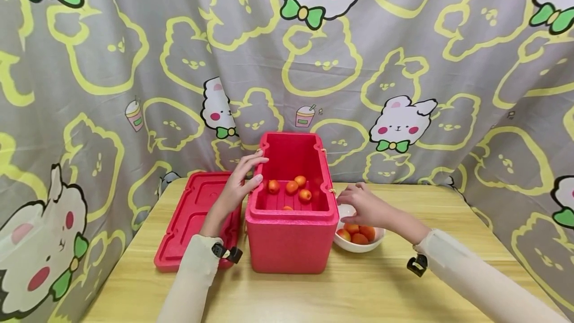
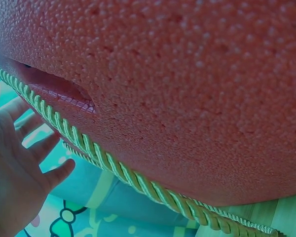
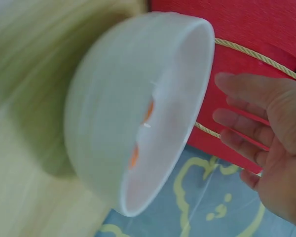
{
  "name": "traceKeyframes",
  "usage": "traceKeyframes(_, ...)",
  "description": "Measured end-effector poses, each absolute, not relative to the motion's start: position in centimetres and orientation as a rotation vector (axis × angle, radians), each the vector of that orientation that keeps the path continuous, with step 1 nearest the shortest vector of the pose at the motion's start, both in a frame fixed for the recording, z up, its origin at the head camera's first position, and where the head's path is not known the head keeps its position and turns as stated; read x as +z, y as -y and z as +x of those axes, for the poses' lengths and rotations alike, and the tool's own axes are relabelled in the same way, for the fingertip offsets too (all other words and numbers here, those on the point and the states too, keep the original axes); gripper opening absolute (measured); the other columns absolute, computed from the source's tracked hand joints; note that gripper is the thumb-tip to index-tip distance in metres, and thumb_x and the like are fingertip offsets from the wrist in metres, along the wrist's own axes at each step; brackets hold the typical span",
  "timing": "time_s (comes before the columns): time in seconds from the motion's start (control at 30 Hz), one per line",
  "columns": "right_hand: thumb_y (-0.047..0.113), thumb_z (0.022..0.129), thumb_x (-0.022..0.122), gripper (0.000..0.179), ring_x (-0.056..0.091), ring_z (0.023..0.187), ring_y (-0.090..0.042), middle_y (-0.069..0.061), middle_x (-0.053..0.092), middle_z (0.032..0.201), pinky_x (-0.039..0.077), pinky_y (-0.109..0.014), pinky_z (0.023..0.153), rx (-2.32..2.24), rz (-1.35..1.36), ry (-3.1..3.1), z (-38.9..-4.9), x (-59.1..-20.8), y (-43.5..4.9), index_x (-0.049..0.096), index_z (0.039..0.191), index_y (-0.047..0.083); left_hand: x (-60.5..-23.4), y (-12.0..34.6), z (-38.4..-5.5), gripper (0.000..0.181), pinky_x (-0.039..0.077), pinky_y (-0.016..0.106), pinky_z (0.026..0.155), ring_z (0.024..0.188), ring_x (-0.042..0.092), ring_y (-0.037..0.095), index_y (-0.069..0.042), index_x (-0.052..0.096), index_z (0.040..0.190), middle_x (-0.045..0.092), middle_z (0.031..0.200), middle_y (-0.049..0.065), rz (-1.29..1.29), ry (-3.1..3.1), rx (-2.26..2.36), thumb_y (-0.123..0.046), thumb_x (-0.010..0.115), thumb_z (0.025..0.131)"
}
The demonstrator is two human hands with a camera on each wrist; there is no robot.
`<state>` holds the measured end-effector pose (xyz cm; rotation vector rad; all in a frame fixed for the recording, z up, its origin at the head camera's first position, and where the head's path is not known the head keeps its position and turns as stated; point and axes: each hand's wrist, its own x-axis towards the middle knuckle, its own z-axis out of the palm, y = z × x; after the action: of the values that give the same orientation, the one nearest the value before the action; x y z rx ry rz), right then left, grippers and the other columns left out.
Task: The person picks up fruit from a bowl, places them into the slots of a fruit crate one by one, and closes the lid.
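Note:
A red foam box (image 1: 293, 243) stands upright with its top off, several small round orange fruits (image 1: 291, 187) on its ribbed floor. At the box's left rim, my left hand (image 1: 239, 183) rests its extended fingers and thumb. In the left wrist view, its spread fingers lie beside a twisted cord (image 2: 108, 160) along the box wall. To the right of the box, a white bowl (image 3: 108, 108) holds several more orange fruits (image 1: 360, 238). My right hand (image 1: 365, 206) hovers over the bowl's far side. In the right wrist view, its loosely bent fingers show nothing in them.
The red lid (image 1: 190, 218) lies flat on the wooden table (image 1: 287, 298), left of the box. A grey curtain (image 1: 269, 64) with cartoon figures hangs behind the table and along its sides. Gold cord (image 3: 256, 54) runs along the box's right side.

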<state>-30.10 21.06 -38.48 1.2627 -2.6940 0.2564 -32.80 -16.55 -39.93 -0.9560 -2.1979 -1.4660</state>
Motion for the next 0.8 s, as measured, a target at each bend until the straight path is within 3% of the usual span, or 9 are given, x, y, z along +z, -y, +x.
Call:
traceKeyframes(0.27,0.022,0.075,0.089,0.038,0.056,0.099,-0.017,0.010,0.076,0.101,0.035,-0.045,0.087,0.282,1.300,2.837,-29.9,-39.9,-21.0,0.077,0.111,0.017,-39.9,16.5,-32.8,0.050,0.042,0.063,0.111,0.149,0.033,0.023,-0.015,0.055,0.145,0.038,0.160,0.007,-0.951,2.194,-1.484,-0.020,0.059,0.095)
traceKeyframes(0.5,0.026,0.076,0.089,0.032,0.054,0.092,-0.015,0.004,0.076,0.095,0.035,-0.041,0.084,0.216,1.300,2.869,-29.8,-40.8,-20.9,0.076,0.103,0.015,-39.8,16.5,-32.8,0.050,0.041,0.063,0.112,0.149,0.033,0.024,-0.015,0.054,0.145,0.038,0.160,0.007,-0.951,2.198,-1.485,-0.020,0.058,0.095)
traceKeyframes(0.8,0.027,0.075,0.091,0.033,0.056,0.096,-0.016,0.011,0.075,0.093,0.036,-0.045,0.087,0.269,1.220,2.879,-30.5,-41.6,-20.9,0.077,0.103,0.018,-39.8,16.5,-32.7,0.050,0.040,0.065,0.112,0.149,0.033,0.025,-0.016,0.054,0.145,0.038,0.161,0.007,-0.942,2.202,-1.490,-0.021,0.058,0.095)
